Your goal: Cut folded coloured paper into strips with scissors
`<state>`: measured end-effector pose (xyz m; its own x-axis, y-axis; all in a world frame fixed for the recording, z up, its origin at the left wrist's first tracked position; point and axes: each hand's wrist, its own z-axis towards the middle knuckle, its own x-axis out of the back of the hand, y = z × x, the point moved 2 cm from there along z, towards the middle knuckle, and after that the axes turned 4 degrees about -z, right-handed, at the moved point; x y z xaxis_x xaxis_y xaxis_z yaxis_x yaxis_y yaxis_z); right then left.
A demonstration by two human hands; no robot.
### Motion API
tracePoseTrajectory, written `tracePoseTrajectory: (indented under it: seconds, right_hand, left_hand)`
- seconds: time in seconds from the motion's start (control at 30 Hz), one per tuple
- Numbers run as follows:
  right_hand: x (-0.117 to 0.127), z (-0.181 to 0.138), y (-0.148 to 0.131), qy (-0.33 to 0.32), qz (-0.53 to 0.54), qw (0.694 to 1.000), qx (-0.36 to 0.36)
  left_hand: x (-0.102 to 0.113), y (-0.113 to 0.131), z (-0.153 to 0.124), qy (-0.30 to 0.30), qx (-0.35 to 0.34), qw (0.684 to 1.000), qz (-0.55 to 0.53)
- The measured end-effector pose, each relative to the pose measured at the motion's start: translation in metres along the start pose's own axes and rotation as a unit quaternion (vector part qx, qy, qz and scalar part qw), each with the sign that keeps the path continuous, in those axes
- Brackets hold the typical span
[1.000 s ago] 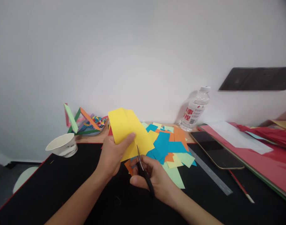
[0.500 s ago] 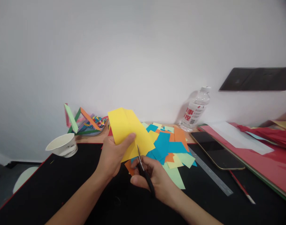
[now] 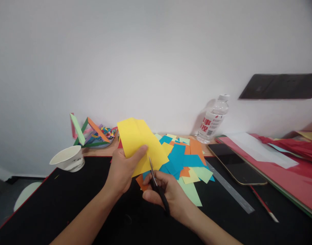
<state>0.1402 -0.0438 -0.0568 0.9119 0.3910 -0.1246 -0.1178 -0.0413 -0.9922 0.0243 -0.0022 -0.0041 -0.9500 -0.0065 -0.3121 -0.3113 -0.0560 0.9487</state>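
Observation:
A sheet of yellow paper (image 3: 138, 136) is pinched in my left hand (image 3: 122, 168), its thumb lying across the front and the other fingers hidden behind. My right hand (image 3: 168, 194) grips black-handled scissors (image 3: 159, 194), fingers curled around the handles. The scissor blades point up and lie at the lower part of the yellow paper, near my left thumb. Under and behind the paper, a pile of blue, orange, green and yellow paper pieces (image 3: 177, 158) spreads over the table.
A white bowl (image 3: 67, 160) stands at the left, before a tray of colourful scraps (image 3: 107, 134) and folded paper strips (image 3: 78, 129). To the right are a clear ruler (image 3: 230, 187), a phone (image 3: 235, 163), a red pencil-like stick (image 3: 264, 202), a water bottle (image 3: 213, 119) and stacked red paper (image 3: 305, 180).

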Motion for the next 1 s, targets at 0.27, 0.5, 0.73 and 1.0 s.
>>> tracePoseTrajectory:
  seconds: [0.27,0.5,0.73,1.0]
  right_hand:
    - [-0.0006,-0.0003,0.0008,0.002,0.017,1.000,-0.015]
    - [0.0009,-0.0007,-0.0001,-0.006,0.014,1.000,0.008]
    - [0.0012,-0.0013,0.0006,-0.011,0.008,1.000,0.014]
    - [0.0027,0.0000,0.0038,-0.001,-0.004,1.000,0.011]
  left_hand:
    - [-0.0003,0.0012,-0.0002,0.008,0.007,1.000,0.001]
    - [-0.0021,-0.0017,-0.0009,0.011,0.027,0.999,0.030]
    - [-0.0009,-0.0027,-0.0020,0.012,0.030,0.998,0.051]
    - [0.0008,-0.0046,-0.0005,0.005,0.023,0.999,0.046]
